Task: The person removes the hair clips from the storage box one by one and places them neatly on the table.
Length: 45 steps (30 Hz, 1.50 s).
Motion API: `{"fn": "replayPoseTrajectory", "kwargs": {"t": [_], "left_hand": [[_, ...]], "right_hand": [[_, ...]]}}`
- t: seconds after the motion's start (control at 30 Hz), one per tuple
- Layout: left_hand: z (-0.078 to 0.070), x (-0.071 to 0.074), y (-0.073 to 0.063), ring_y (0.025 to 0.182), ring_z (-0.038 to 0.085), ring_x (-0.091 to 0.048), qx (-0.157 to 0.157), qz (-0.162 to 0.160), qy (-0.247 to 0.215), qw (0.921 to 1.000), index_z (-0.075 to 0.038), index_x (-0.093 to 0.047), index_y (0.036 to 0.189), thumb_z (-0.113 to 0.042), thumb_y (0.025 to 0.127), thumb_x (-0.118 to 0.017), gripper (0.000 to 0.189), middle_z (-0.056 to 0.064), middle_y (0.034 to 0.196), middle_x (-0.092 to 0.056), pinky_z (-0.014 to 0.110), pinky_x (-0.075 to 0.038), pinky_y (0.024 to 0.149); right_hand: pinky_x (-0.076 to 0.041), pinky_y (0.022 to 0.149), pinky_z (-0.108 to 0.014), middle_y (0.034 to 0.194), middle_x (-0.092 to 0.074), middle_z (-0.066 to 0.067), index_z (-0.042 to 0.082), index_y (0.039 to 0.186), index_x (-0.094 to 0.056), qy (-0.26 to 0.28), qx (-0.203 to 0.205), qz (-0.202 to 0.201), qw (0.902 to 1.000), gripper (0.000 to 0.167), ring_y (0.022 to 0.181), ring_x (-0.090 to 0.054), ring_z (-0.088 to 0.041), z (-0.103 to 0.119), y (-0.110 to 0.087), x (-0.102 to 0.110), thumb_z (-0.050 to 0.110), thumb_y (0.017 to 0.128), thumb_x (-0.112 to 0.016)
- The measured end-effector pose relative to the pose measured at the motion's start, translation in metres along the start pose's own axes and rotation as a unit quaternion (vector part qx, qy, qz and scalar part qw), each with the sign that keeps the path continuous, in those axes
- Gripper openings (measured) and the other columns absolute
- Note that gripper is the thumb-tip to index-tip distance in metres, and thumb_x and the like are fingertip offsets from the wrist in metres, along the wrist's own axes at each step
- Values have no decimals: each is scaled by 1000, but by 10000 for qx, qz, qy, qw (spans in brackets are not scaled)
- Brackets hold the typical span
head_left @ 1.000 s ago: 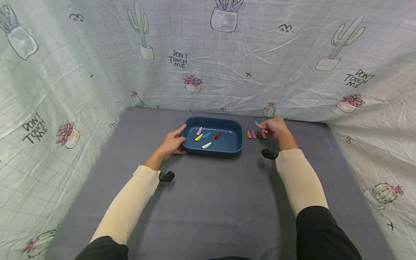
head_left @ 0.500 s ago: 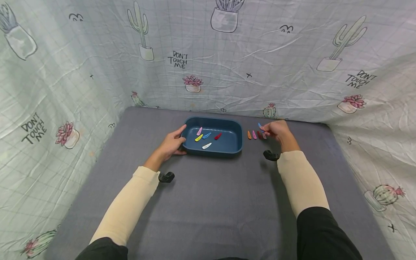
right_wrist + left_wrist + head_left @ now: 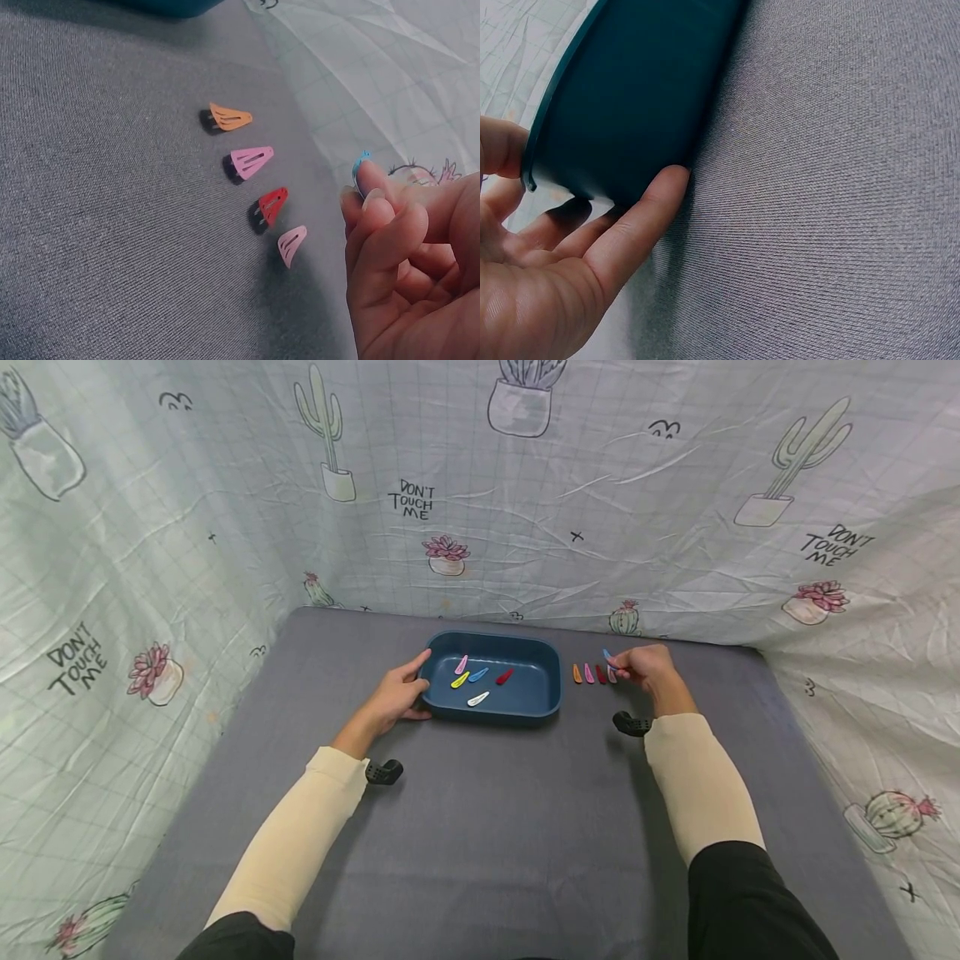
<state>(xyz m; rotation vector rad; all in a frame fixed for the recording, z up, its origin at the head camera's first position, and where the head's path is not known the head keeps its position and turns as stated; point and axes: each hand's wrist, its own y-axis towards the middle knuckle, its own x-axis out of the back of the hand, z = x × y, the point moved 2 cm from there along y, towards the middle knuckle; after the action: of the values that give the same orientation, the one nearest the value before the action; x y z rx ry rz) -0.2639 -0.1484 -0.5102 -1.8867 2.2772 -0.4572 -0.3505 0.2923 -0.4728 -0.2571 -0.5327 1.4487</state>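
Note:
My left hand (image 3: 392,697) grips the left end of a dark blue tray (image 3: 525,697), a finger hooked over its rim in the left wrist view. Inside the tray lie a pink hair clip (image 3: 461,664), a yellow one (image 3: 460,680), a blue one (image 3: 478,675), a red one (image 3: 505,677) and a white one (image 3: 477,698). Right of the tray, my right hand (image 3: 651,670) pinches another blue hair clip (image 3: 364,159) between thumb and fingertips. Beside it, an orange clip (image 3: 231,118), a pink clip (image 3: 252,160), a red clip (image 3: 273,205) and a pale pink clip (image 3: 292,244) form a row.
Grey cloth (image 3: 480,827) covers the table. A pale curtain (image 3: 510,493) printed with cacti hangs behind it and along both sides. Black wrist devices sit below the left (image 3: 385,772) and right (image 3: 632,724) hands.
My right hand has shifted slightly right and toward me with the blue hair clip, to the end of the row. The left hand stays on the tray.

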Motion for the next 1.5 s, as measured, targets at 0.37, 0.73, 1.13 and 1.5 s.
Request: {"fn": "replayPoseTrajectory", "kwargs": {"t": [0.37,0.73,1.13,1.5], "left_hand": [[2,1,1,148,39,-45,-8,-17,48,10000,-41,-23,165,-11,108,-45,68,6,176,-15,61,-58,95],[1,0,1,148,40,-45,-13,25,9,10000,-41,-23,165,-11,108,-44,68,7,176,-15,62,-57,96],[1,1,3,148,40,-45,-12,1,-5,10000,-42,-24,165,-10,108,-45,68,6,176,-15,62,-57,96],[1,0,3,145,41,-48,-11,-5,-46,10000,-40,-23,166,-10,108,-45,68,7,176,-16,62,-57,97]], "right_hand": [[-51,49,-16,65,-70,2,1,85,-79,89,-55,-148,9998,14,49,-57,-4,-9,8,5,-3,95,-70],[-51,48,-15,60,-66,4,4,79,-77,94,-196,-340,9992,17,49,-57,-3,-15,13,12,-4,93,-72],[-51,47,-15,62,-68,3,6,74,-76,213,-277,-265,9990,25,48,-57,-4,-20,11,17,-6,95,-67],[-49,46,-15,59,-65,4,9,67,-74,157,-452,-205,9986,34,48,-54,-4,-24,10,22,-6,96,-65]]}}
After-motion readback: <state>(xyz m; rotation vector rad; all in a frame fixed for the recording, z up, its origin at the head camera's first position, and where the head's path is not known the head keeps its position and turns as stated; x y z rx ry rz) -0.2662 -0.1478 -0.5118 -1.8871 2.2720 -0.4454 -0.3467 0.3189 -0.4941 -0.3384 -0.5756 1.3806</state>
